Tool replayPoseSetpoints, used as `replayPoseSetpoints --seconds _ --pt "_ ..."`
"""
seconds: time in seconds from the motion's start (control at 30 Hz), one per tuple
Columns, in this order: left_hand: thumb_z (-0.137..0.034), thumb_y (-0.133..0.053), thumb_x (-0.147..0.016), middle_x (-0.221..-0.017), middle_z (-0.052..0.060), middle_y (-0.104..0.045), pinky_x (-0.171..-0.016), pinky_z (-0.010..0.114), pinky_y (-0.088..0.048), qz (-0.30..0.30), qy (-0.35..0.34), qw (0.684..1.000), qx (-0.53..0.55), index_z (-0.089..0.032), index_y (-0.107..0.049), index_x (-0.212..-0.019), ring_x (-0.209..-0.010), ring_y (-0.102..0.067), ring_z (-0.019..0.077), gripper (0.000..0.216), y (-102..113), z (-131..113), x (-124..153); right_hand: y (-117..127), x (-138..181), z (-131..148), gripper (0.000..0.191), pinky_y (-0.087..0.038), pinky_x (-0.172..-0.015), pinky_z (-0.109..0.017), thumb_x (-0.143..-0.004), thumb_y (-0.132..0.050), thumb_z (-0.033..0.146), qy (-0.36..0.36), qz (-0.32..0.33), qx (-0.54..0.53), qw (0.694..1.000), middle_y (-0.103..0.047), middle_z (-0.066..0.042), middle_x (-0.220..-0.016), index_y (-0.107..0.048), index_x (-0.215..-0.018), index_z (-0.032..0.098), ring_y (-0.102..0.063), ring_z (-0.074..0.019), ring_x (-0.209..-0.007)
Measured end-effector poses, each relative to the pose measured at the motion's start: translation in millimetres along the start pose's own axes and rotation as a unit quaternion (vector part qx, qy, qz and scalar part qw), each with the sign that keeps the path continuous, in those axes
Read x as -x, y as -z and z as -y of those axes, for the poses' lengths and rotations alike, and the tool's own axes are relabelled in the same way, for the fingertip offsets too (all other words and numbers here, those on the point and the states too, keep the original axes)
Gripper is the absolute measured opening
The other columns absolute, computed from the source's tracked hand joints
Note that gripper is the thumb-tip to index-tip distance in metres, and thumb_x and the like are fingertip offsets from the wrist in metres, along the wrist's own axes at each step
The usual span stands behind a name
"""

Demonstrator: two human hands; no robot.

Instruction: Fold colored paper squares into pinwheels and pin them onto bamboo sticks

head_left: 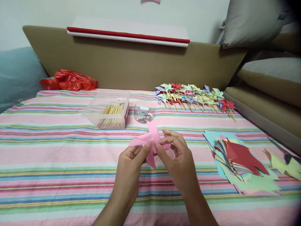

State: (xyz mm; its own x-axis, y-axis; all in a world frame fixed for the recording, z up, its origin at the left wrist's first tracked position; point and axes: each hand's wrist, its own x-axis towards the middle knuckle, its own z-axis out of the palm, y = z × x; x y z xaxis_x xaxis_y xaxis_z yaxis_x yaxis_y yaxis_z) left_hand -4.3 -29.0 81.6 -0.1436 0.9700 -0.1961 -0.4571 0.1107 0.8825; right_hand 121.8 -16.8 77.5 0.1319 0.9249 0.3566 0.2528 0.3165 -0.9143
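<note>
A pink paper pinwheel is held up in front of me, its folded blades spreading out from the middle. My left hand pinches it near the centre, thumb on top and fingers curled beneath. From the other side, my right hand grips it with thumb and forefinger close to the same spot. Just beyond stands a clear round dish of small metal pieces. Left of that, a clear plastic box holds a pile of thin wooden sticks.
Several finished pinwheels on sticks lie at the back right. Cut coloured paper is stacked at the right, with scissors beside it. A red plastic bag lies back left on the striped cloth. Cushions border the right side.
</note>
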Motion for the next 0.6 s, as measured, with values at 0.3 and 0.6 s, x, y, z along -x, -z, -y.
replayPoseSetpoints --seconds 0.3,0.6 --pt "-0.034 -0.086 -0.070 -0.063 0.001 -0.066 -0.056 0.021 -0.044 -0.007 -0.015 1.000 -0.010 -0.016 -0.074 -0.068 -0.061 -0.056 0.0118 0.022 -0.9 1.7 -1.6 -1.5 0.1 4.5 0.004 -0.043 -0.104 -0.047 -0.084 -0.068 0.026 0.033 -0.019 0.025 0.999 -0.062 -0.008 -0.115 -0.064 -0.083 0.024 -0.056 -0.0266 -0.122" --pt "-0.033 -0.088 -0.066 -0.057 -0.003 -0.054 -0.057 0.021 -0.042 -0.020 -0.034 0.999 -0.032 -0.016 -0.064 -0.058 -0.058 -0.048 0.0102 0.031 -3.6 4.5 -0.8 -1.1 0.1 5.7 0.004 -0.044 -0.102 -0.045 -0.085 -0.066 0.025 0.053 -0.026 0.060 0.996 -0.060 -0.009 -0.113 -0.063 -0.082 0.023 -0.056 -0.0264 -0.121"
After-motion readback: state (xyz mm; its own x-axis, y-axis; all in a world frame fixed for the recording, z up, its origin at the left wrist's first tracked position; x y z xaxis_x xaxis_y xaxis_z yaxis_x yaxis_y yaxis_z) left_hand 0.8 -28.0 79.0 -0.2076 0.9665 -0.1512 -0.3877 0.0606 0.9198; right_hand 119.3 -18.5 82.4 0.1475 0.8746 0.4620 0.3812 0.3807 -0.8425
